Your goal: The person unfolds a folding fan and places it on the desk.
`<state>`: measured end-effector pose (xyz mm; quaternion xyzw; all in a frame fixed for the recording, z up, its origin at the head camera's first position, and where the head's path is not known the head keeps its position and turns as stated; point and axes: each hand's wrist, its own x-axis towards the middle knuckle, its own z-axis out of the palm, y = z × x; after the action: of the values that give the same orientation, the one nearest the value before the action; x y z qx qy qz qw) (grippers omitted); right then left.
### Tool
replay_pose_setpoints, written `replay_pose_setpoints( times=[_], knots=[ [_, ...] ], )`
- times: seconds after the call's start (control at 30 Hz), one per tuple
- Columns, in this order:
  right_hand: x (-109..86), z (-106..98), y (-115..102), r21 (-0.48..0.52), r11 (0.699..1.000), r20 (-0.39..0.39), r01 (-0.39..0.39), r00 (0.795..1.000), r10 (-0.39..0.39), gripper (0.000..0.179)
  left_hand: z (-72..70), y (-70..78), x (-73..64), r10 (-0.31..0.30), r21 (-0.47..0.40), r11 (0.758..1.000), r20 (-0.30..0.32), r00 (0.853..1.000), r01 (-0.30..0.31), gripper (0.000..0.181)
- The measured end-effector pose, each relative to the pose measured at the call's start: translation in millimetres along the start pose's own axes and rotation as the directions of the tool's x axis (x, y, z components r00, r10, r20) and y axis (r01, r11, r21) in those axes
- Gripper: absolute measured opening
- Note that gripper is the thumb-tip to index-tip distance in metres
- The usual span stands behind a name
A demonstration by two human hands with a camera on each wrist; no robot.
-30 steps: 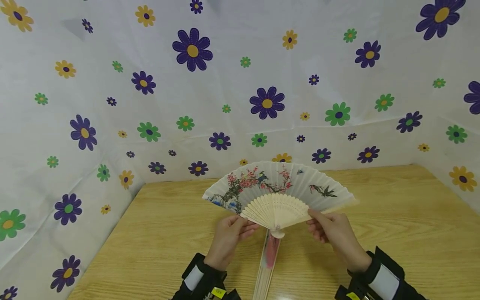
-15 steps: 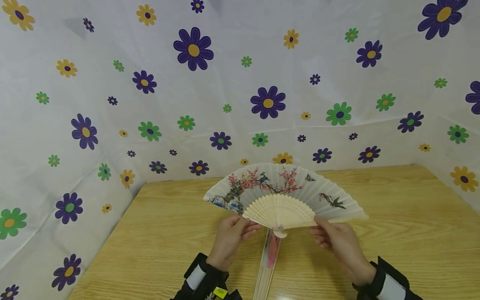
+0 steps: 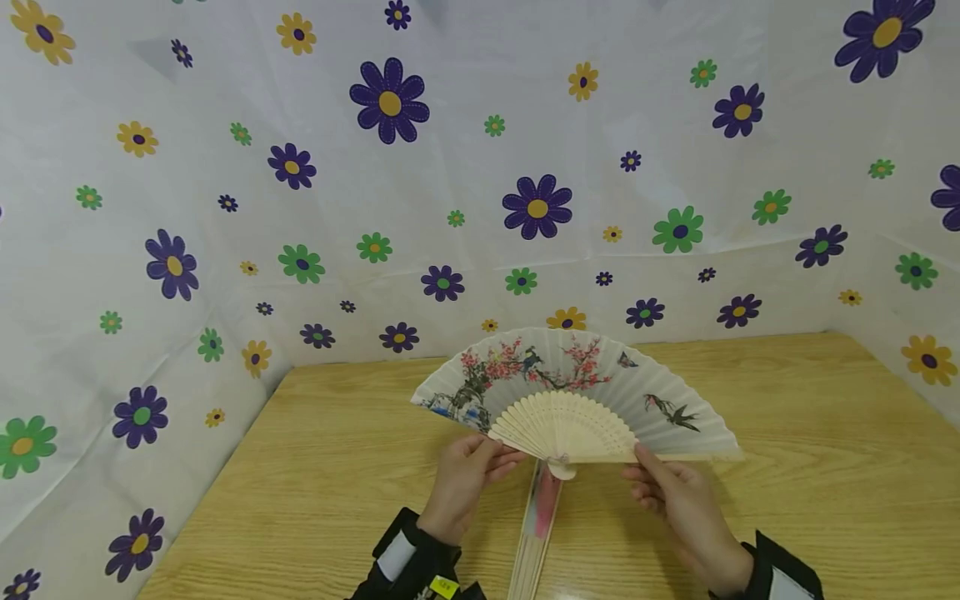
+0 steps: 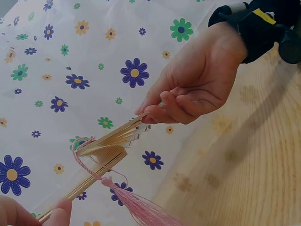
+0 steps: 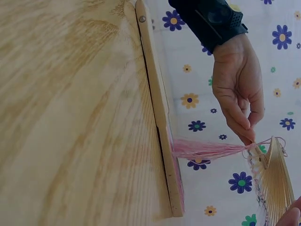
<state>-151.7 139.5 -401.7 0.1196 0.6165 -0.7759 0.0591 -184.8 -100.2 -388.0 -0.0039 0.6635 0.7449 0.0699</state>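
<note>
A folding fan (image 3: pixel 558 421) of pale slats and white painted leaf is spread wide above the table in the head view. Blossoms, birds and a butterfly decorate it. My left hand (image 3: pixel 457 483) pinches its left outer slat between thumb and fingers. At the opposite edge, my right hand (image 3: pixel 686 508) pinches the other outer slat. A pink tassel (image 4: pixel 141 207) hangs on a cord from the pivot end in the left wrist view. Below, a second fan (image 5: pixel 157 103), folded into a narrow bundle of slats, lies on the table.
The wooden table (image 3: pixel 315 467) stretches out on both sides of the hands. A white cloth (image 3: pixel 450 167) printed with purple, green and yellow flowers rises behind it and at both sides.
My right hand has moved right and down with its end slat, spreading the fan wider and uncovering more of the flying bird. My left hand has barely shifted.
</note>
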Motion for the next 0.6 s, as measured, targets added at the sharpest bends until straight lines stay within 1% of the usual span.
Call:
replay_pose_setpoints(
  times=[0.1, 0.13, 0.2, 0.27, 0.33, 0.37, 0.43, 0.5, 0.6],
  knots=[
    [2.5, -13, -4, -0.007, 1.0, 0.013, 0.021, 1.0, -0.02, 0.032, 8.7, -5.3, 0.5, -0.001, -0.008, 1.0, 0.03, 1.0, 0.001, 0.029],
    [3.4, -19, -5, -0.018, 0.999, 0.014, 0.032, 0.999, -0.032, 0.032, 13.1, -7.3, 0.8, -0.01, -0.013, 1.0, 0.039, 0.999, 0.01, 0.029],
    [5.6, -33, -8, -0.034, 0.998, 0.011, 0.055, 0.998, -0.055, 0.031, 25.2, -11.3, 2.8, -0.029, -0.011, 1.0, 0.052, 0.998, 0.029, 0.03],
    [8.4, -52, -12, -0.048, 0.996, 0.013, 0.07, 0.998, -0.069, 0.03, 42.3, -14.0, 7.6, -0.05, 0.002, 0.999, 0.059, 0.997, 0.05, 0.03],
    [13.2, -75, -16, -0.047, 0.995, 0.017, 0.092, 0.996, -0.091, 0.029, 64.9, -14.3, 16.0, -0.081, 0.005, 0.997, 0.068, 0.994, 0.081, 0.03],
    [16.0, -89, -19, -0.042, 0.995, 0.023, 0.09, 0.996, -0.089, 0.029, 78.4, -14.0, 21.9, -0.091, 0.011, 0.996, 0.074, 0.993, 0.091, 0.029],
    [23.6, -119, -26, -0.057, 0.995, 0.044, 0.078, 0.996, -0.076, 0.029, 107.2, -13.5, 35.9, -0.099, 0.044, 0.994, 0.099, 0.99, 0.096, 0.029],
    [33.0, -150, -32, -0.079, 0.995, 0.073, 0.063, 0.996, -0.057, 0.03, 138.3, -14.5, 50.3, -0.101, 0.078, 0.993, 0.096, 0.99, 0.094, 0.029],
    [48.4, -191, -37, -0.147, 0.989, 0.124, 0.028, 0.992, -0.009, 0.031, 181.0, -21.3, 69.2, -0.126, 0.144, 0.982, 0.02, 0.992, 0.122, 0.027]
  ],
)
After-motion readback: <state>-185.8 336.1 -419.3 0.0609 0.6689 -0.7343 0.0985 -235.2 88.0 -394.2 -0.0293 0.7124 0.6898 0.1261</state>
